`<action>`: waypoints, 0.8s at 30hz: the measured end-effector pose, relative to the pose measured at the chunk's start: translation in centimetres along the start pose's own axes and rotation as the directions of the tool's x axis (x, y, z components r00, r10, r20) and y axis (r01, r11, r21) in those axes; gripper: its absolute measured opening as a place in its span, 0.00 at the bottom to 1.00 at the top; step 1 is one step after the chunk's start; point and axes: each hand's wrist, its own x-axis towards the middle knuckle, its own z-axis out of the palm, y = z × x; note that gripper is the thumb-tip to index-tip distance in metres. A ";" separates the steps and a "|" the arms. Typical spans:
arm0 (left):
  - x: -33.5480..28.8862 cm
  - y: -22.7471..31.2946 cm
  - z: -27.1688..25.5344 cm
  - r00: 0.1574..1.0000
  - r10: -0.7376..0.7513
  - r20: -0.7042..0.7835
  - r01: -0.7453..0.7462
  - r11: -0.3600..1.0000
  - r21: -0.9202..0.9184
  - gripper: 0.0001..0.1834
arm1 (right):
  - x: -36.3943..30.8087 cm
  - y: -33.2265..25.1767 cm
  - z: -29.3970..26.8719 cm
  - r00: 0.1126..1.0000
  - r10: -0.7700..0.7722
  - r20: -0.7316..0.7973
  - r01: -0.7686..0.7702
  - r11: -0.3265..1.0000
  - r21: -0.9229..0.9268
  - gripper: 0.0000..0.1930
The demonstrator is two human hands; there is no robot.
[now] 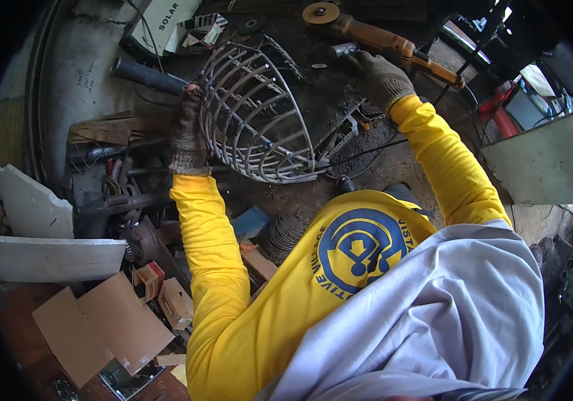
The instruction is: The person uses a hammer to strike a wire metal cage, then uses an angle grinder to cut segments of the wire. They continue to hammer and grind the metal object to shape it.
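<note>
with a one-sided hold by the left hand [189,137], could let the cage of curved metal bars [256,120] tip or swing toward the floor; with a turn of that wrist, could knock the dark tube [147,76], ending by the fingertips. with an outward nudge of the right hand [383,77], might shove the angle grinder [370,32], lying just beyond. in pose, reaching forward on the left with the forearm nearly straight, glove curled around the cage's left side and seemingly clamped on a bar. between both hands, tilted at the near edge of the dark bench [330,83]: the cage. on the right, reaching farther out, fingers pointing left at a short metal cylinder [344,49]; cannot tell whether pinching or merely touching.
</note>
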 end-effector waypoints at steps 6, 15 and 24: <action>3.6 0.2 0.9 0.935 -0.354 0.033 0.350 0.900 -0.259 0.22 | 0.6 -0.4 0.8 0.996 -0.076 0.042 0.080 0.991 -0.110 0.20; 4.4 2.7 4.0 0.963 -0.268 -0.004 0.265 0.955 -0.130 0.23 | -0.5 2.0 -4.3 0.962 -0.233 -0.145 0.239 0.971 0.026 0.22; 7.7 4.5 7.3 0.951 -0.014 0.310 -0.244 0.584 0.774 0.23 | 0.8 12.9 -9.8 0.902 0.010 0.432 -0.026 0.999 0.030 0.24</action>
